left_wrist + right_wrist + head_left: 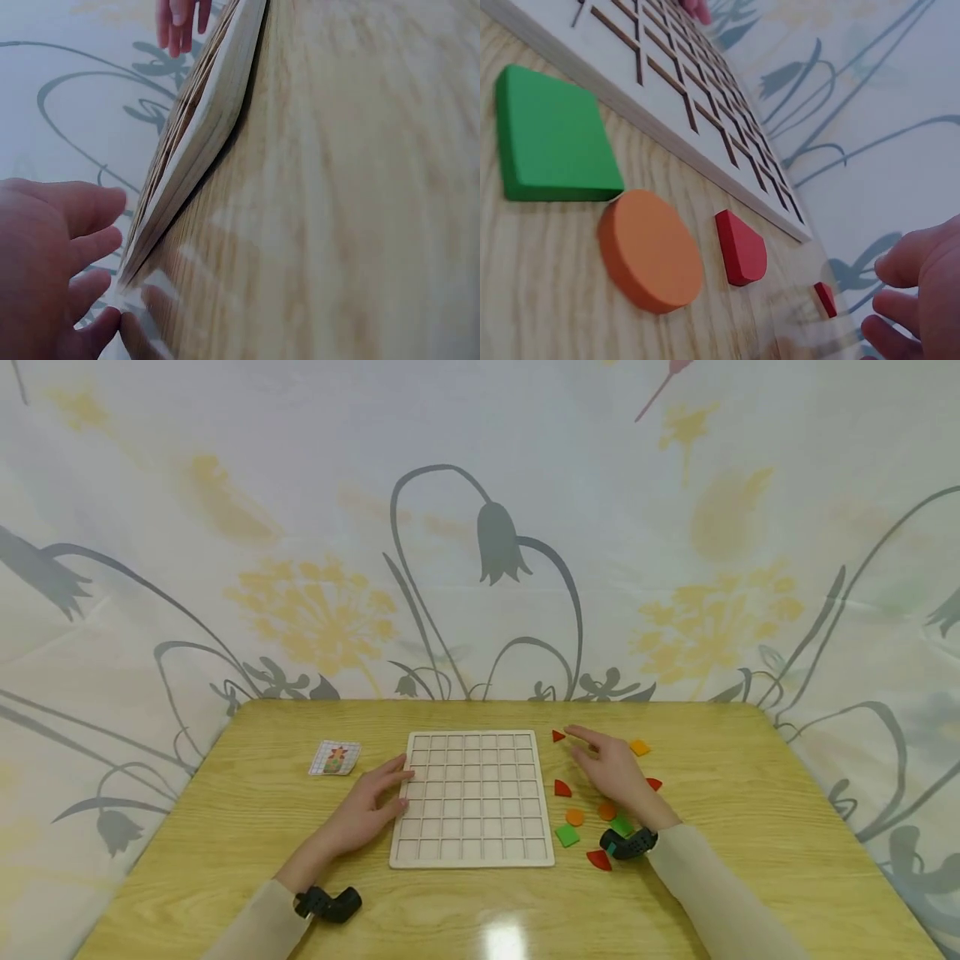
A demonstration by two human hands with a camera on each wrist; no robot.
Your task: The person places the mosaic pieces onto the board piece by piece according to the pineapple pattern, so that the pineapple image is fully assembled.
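A pale wooden grid board (472,865) lies flat on the table with its squares unfilled. My left hand (367,810) is at the board's left edge, fingers relaxed and fingertips over the rim. Toward the back right, my right hand (611,768) reaches over the loose pieces, its fingers extended and holding nothing. Its fingertips are close to a small red triangle (558,736) beside the board's far right corner. In the right wrist view, a green square (559,135), an orange disc (651,251) and a red quarter-circle (741,249) lie along the board's edge.
A small card (334,758) printed with a coloured figure on a grid lies left of the board. Around my right wrist are more pieces, including an orange square (639,747) and a red quarter-circle (599,860). A patterned cloth (480,635) hangs behind the table.
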